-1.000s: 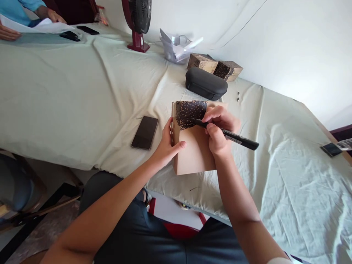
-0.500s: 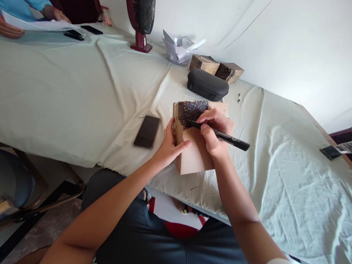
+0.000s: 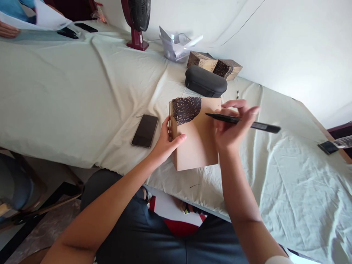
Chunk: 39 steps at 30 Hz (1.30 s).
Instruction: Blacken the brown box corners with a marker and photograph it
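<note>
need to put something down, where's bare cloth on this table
Wide bare patches of tablecloth lie left of the smartphone and between the marker in the right hand and the dark object at the right edge. It is crowded beyond the brown box: black zip case, patterned boxes, plastic basket, fan.

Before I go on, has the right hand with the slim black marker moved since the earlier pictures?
Yes, the right hand, holding the marker, has shifted right, farther from the flat black rectangular phone lying on the pale green cloth.
</note>
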Each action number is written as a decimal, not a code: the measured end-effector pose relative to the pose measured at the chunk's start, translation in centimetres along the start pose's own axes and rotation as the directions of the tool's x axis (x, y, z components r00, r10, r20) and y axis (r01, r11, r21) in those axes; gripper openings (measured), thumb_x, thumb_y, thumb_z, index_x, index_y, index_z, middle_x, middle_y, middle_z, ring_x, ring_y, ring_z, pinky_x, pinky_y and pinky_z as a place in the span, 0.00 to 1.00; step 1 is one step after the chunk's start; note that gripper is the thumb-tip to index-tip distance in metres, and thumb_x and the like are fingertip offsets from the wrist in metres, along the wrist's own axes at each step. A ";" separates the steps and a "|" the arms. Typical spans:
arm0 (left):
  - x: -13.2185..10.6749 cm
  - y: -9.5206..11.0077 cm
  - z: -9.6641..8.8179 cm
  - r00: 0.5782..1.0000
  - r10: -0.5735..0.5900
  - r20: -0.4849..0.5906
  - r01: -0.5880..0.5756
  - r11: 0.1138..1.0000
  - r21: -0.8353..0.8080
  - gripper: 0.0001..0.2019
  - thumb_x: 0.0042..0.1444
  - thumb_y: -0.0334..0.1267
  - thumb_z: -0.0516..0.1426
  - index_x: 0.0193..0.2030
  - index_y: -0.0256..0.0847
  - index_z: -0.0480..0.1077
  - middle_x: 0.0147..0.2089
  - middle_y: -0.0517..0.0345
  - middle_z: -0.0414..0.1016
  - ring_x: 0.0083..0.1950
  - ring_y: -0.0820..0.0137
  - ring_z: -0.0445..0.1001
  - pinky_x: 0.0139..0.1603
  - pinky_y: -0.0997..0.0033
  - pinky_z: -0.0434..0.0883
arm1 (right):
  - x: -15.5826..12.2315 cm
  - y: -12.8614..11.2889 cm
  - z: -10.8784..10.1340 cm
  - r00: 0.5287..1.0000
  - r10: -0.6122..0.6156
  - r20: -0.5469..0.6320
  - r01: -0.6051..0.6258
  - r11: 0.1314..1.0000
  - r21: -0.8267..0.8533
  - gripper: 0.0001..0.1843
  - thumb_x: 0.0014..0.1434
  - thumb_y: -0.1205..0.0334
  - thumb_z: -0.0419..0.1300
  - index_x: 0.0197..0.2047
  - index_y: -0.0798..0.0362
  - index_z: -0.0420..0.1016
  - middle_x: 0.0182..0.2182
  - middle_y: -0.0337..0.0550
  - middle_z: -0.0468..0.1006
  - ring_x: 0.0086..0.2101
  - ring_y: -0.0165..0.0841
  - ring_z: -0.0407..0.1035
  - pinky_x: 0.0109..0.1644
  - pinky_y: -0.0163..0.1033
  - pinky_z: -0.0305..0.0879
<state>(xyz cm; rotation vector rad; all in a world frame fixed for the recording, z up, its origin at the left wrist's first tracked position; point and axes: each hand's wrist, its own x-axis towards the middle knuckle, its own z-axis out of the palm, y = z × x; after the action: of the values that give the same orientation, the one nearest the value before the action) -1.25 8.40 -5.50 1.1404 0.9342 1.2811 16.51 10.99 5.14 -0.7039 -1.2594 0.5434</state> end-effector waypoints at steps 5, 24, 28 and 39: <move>0.6 -0.2 -0.9 0.997 -0.063 -0.053 0.063 0.998 -0.003 0.52 0.54 0.60 0.68 0.79 0.47 0.50 0.59 0.46 0.73 0.57 0.58 0.77 0.56 0.58 0.75 | 1.1 2.6 -9.2 0.973 0.180 -0.142 -0.188 0.981 -0.048 0.14 0.58 0.48 0.75 0.36 0.46 0.79 0.22 0.31 0.75 0.18 0.27 0.63 0.21 0.35 0.57; 0.3 0.9 -0.9 0.998 -0.051 -0.037 0.046 0.988 -0.146 0.35 0.58 0.57 0.67 0.69 0.48 0.67 0.71 0.48 0.72 0.74 0.48 0.70 0.75 0.51 0.70 | -4.9 10.0 -19.6 0.906 0.413 -0.096 -0.372 0.663 -0.650 0.17 0.63 0.57 0.59 0.55 0.43 0.69 0.53 0.47 0.85 0.40 0.42 0.79 0.44 0.52 0.75; 0.2 0.9 -1.0 1.000 0.002 -0.029 -0.006 0.992 -0.123 0.35 0.58 0.56 0.66 0.70 0.51 0.67 0.68 0.50 0.74 0.73 0.49 0.70 0.76 0.48 0.69 | -4.8 10.9 -20.2 0.937 0.343 -0.068 -0.179 0.305 -0.935 0.16 0.65 0.61 0.55 0.52 0.46 0.81 0.50 0.52 0.86 0.57 0.55 0.69 0.64 0.69 0.58; -0.3 1.0 -1.1 0.999 0.050 -0.017 -0.050 0.999 -0.011 0.38 0.59 0.60 0.63 0.74 0.53 0.65 0.64 0.49 0.75 0.70 0.51 0.72 0.67 0.50 0.75 | -5.2 11.2 -18.9 0.904 0.426 -0.041 -0.176 0.282 -0.943 0.19 0.62 0.60 0.58 0.49 0.44 0.89 0.50 0.53 0.78 0.55 0.54 0.65 0.63 0.64 0.57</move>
<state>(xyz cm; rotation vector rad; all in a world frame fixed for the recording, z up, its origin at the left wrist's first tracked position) -2.56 8.12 -4.75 1.1514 0.9146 1.3369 33.77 11.51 -9.40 -1.9877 -1.6354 0.1133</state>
